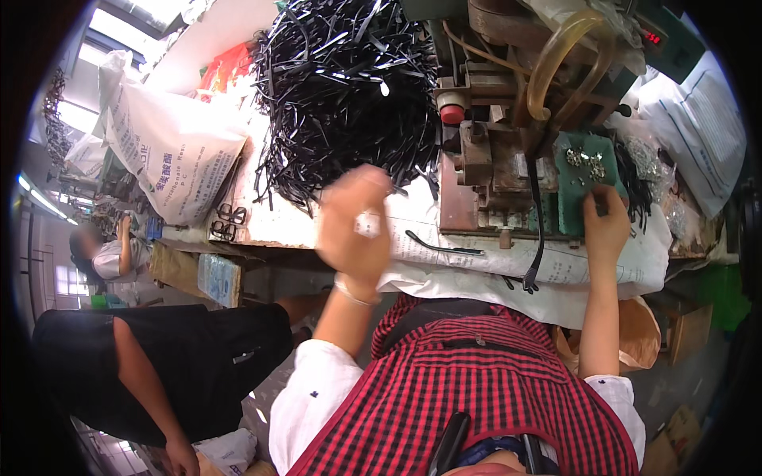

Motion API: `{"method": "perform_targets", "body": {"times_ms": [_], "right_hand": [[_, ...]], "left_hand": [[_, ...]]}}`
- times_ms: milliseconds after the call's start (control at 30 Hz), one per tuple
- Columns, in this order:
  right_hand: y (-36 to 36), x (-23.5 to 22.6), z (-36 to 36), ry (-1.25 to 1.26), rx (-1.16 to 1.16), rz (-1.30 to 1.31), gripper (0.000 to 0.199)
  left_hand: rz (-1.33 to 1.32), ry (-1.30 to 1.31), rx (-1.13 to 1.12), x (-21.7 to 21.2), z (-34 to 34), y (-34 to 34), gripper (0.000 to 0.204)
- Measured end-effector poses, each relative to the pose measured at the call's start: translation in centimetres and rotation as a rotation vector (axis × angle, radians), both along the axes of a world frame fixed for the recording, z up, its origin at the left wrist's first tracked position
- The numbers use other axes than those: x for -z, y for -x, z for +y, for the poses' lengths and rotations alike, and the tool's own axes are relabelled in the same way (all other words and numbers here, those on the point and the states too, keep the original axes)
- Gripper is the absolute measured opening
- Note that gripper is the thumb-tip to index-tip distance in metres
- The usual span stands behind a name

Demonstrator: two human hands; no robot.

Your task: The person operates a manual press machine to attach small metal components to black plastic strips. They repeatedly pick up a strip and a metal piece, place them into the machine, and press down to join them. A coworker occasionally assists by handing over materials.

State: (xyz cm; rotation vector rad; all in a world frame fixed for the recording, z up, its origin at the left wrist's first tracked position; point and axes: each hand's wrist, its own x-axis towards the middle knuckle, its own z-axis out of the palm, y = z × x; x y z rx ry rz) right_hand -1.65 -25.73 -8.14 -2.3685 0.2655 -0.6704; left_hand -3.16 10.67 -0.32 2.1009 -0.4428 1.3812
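A: Head view: the right hand [605, 226], right of centre in the frame, pinches a small piece against the green tray [573, 208]; what piece cannot be told.

B: The left hand [355, 226]?

A: Blurred, loosely curled, empty; the black strip [444, 247] lies just to its right, lengthwise across the desk [476, 266].

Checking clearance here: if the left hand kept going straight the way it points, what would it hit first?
Most likely the heap of black plastic strips, which lies just beyond the raised left hand. The hand is blurred and depth is unclear, so this is a rough call.
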Motion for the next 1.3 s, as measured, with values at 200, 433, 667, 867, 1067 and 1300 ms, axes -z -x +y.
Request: {"method": "perform_targets", "body": {"times_ms": [200,433,667,867,1067,1300], "right_hand": [[-2.0,-1.5,1.1,-0.200,-0.156,-0.169,0.017],[-0.1,-0.4,0.6,-0.268,-0.097,-0.105,0.016],[5.6,1.0,-3.2,-0.169,0.059,-0.158,0.014],[3.5,-4.1,1.4,-0.248,-0.184,-0.246,0.015],[-2.9,-7.1,7.9,-0.376,-0.419,-0.385,0.014],[-2.6,-6.0,10.2,-0.803,-0.388,-0.335,0.032]], "left_hand": [[0.051,-0.565,-0.442,-4.4,8.4,-10.8,0.025],[0.033,-0.607,-0.115,0.0,9.8,-17.4,0.019],[0.254,-0.661,0.157,8.8,5.6,-7.9,0.039],[0.238,0.296,0.216,4.7,2.0,-7.8,0.038],[0.675,0.860,0.557,4.6,1.2,-8.2,0.034],[0.609,0.587,0.250,3.1,0.1,-3.4,0.018]]}}
